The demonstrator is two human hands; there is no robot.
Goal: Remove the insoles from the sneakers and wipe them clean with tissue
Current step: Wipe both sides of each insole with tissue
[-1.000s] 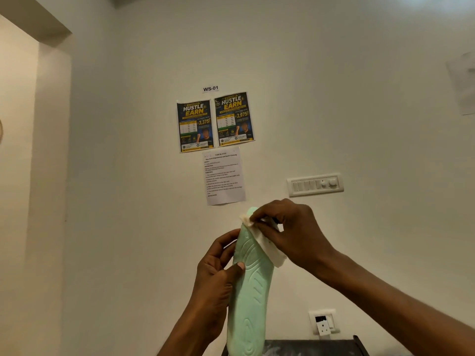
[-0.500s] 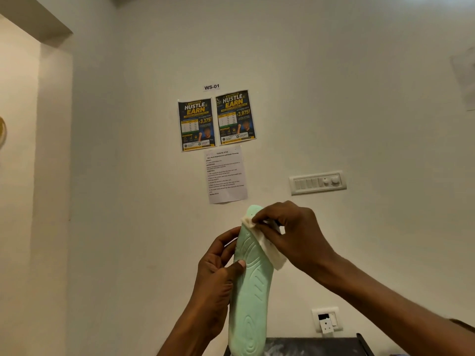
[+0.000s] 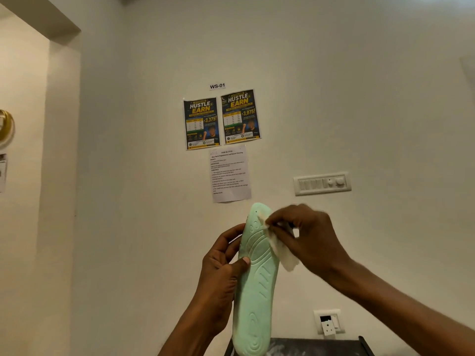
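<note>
Cream-coloured wall (image 3: 359, 86) is seen across the whole background, with a recess set back at the far left. A small label reading WS-01 (image 3: 217, 86) is stuck high on it, and two dark posters (image 3: 201, 123) headed HUSTLE & EARN are hung side by side just beneath. A white printed sheet (image 3: 229, 173) is fixed directly below the posters. To the right of that sheet a white switch panel (image 3: 322, 183) is mounted, and lower down a wall socket (image 3: 329, 321) is set just above a dark surface (image 3: 316, 346) at the bottom edge. A mint-green insole (image 3: 259, 283) is held upright in mid-air in front of the wall, its patterned face turned toward the camera and its lower end cut off by the bottom of the view. It is gripped at its left edge by the left hand (image 3: 221, 271), whose thumb is laid across the face while the fingers are curled round behind. A crumpled white tissue (image 3: 284, 255) is pinched in the fingertips of the right hand (image 3: 308, 235) and is pressed against the upper right part of the insole, just below its top end; the loose end of the tissue is seen hanging beside the right edge.
</note>
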